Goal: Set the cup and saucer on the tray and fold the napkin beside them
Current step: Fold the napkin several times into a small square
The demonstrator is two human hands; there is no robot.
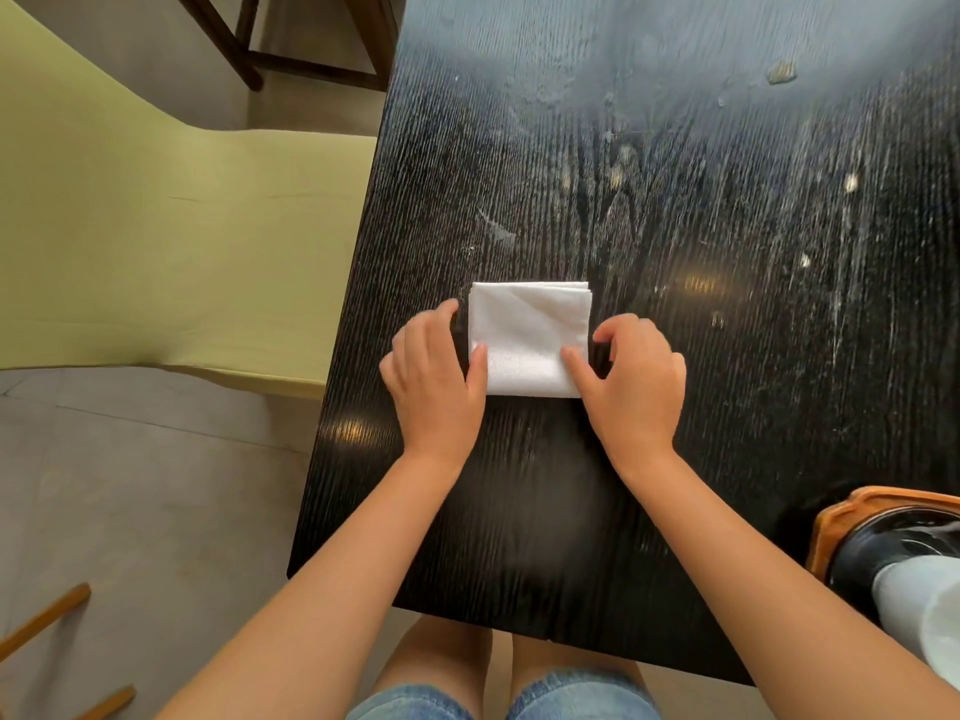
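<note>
My dark wood-grain surface [675,226] is streaked and crumb-specked. A pale green chair [156,226] stands at its left edge, on the grey floor [130,485].

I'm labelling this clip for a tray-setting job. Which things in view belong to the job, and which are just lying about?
Part of the job:
- white napkin, folded, under both thumbs
- left hand
- right hand
- orange tray at the right edge, carrying dark crockery

Just there:
- dark table
- yellow-green chair
- wooden chair legs

One folded napkin [529,339], two hands, left [434,379] and right [631,384], one table [727,226], one tray [831,522].
</note>
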